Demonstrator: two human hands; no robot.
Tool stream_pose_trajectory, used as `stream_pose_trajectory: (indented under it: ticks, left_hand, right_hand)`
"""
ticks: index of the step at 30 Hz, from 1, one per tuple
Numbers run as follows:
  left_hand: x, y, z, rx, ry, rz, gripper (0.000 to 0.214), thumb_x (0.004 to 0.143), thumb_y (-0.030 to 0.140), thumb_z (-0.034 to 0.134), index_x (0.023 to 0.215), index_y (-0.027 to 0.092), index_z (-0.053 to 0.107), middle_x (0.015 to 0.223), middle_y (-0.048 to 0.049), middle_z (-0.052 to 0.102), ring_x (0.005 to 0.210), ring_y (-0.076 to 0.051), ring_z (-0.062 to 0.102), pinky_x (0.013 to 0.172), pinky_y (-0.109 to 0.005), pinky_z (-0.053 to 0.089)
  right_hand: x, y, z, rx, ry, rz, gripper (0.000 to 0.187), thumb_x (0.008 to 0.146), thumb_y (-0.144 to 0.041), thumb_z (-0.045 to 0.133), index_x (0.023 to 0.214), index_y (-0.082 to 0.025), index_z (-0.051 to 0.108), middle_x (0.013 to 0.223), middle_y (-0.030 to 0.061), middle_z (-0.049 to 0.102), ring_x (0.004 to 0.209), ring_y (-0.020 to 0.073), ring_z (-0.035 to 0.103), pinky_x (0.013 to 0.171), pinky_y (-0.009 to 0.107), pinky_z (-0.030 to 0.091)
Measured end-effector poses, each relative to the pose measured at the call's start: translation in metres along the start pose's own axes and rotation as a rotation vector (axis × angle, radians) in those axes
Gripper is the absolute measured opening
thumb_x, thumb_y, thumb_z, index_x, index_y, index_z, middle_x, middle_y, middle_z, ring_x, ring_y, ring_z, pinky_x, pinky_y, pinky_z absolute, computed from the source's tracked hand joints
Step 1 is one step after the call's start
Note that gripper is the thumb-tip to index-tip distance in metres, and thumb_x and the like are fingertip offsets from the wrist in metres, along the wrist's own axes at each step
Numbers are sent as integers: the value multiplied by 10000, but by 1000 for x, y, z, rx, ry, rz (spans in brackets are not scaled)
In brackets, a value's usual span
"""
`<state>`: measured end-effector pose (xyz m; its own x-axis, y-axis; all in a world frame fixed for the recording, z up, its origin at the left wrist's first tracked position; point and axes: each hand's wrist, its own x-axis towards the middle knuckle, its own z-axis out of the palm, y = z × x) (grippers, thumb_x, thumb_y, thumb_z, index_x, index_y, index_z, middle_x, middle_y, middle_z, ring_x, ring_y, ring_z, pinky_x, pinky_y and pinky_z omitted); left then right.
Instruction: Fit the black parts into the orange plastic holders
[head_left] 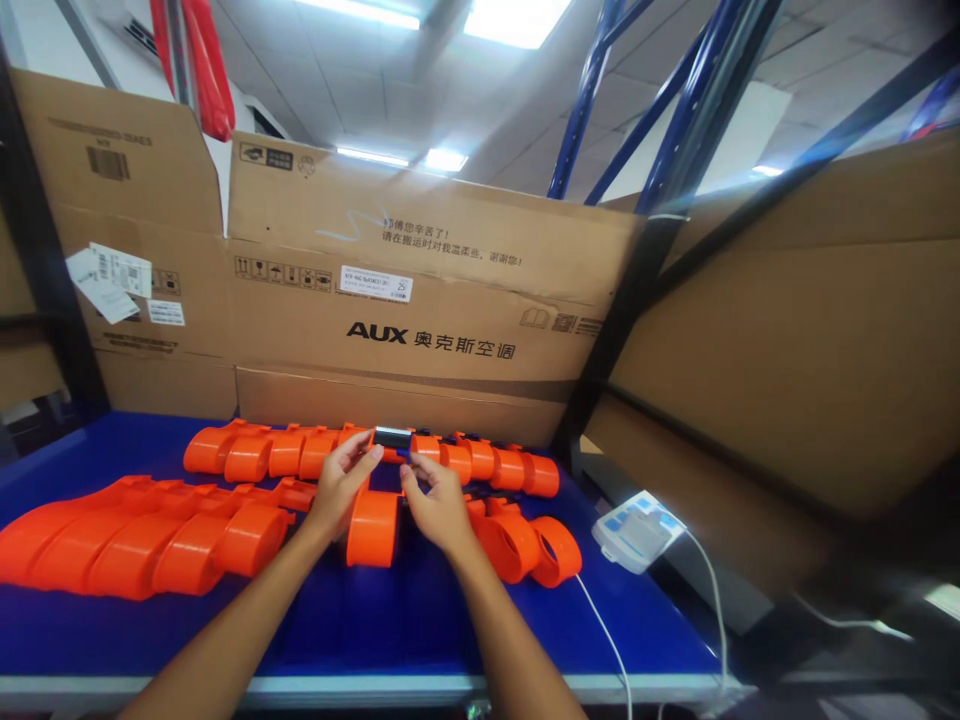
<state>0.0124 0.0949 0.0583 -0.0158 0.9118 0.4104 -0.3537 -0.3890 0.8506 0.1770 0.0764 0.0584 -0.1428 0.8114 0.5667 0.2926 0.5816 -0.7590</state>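
My left hand [343, 483] and my right hand [433, 503] meet over a blue table [405, 620], fingers pinched together on a small dark part with a silvery top [393, 438]. Just below the hands stands an orange plastic ring-shaped piece [372, 527]. A row of similar orange pieces [262, 452] lies behind the hands, running left to right. More orange pieces [142, 540] lie in a group at the left, and a few [529, 545] sit to the right of my right hand.
Large cardboard boxes [420, 300] wall off the back and right of the table. A white device with blue buttons [636, 528] and a white cable sits at the table's right edge. Blue rack uprights [675, 110] rise behind.
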Motion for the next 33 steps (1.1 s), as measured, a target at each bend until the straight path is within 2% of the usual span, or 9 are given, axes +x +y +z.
stream_pose_trajectory:
  ticks: [2,5,10,21,24,28,31,33]
  left_hand:
    - [-2,1,-1,-2,-16,-4,477,759,453,786,1151,187,728,1160,-120,742,1133,-304,667,1012,-414,491]
    - [-4,4,0,8,-29,22,519,758,432,789,1206,182,719,1198,-124,732,1182,-301,646,1062,-419,458]
    - [-6,4,3,31,-36,28,556,747,409,800,1247,185,706,1147,-104,754,1160,-308,659,1013,-416,502]
    - [-6,1,0,7,-15,10,563,700,404,835,1212,195,729,1072,-82,775,1132,-317,671,975,-433,537]
    - [-6,3,0,7,-4,15,560,696,406,840,1206,200,733,1101,-84,769,1127,-315,674,977,-432,537]
    - [-4,4,-2,-11,13,6,494,705,427,832,1140,206,756,1189,-91,742,1148,-314,665,986,-415,532]
    - [-2,2,-6,-49,15,-52,459,718,464,816,1081,189,761,1146,-104,751,1112,-307,681,975,-405,536]
    - [-2,0,-8,-85,38,-103,430,736,488,798,1044,191,753,1077,-96,763,1025,-290,710,906,-393,569]
  right_hand:
    - [0,-3,-3,38,-69,8,301,946,-378,536,1097,-180,705,772,21,647,647,153,565,599,257,473]
    - [0,-5,-5,82,-117,32,271,932,-351,533,1042,-171,703,704,-7,588,585,126,496,544,230,434]
    - [0,-4,-5,49,-95,61,192,888,-282,507,824,-170,648,614,-39,468,531,103,370,479,207,325]
    - [-1,-5,-7,-49,-56,28,278,891,-312,476,648,-196,544,558,-40,424,517,109,359,475,220,296]
    - [-1,-6,-6,-38,-55,31,278,897,-313,468,666,-191,563,564,-40,440,519,109,376,485,222,306]
    - [-1,-7,-4,-39,-69,24,265,916,-330,472,796,-171,645,605,-24,505,537,118,422,506,229,338]
    - [-1,-8,-5,-91,-44,-17,226,899,-310,513,975,-167,670,637,-22,555,542,127,458,536,238,368]
    - [-1,-10,-6,-162,-39,-55,236,889,-293,536,1054,-179,660,593,-45,522,513,124,436,532,240,353]
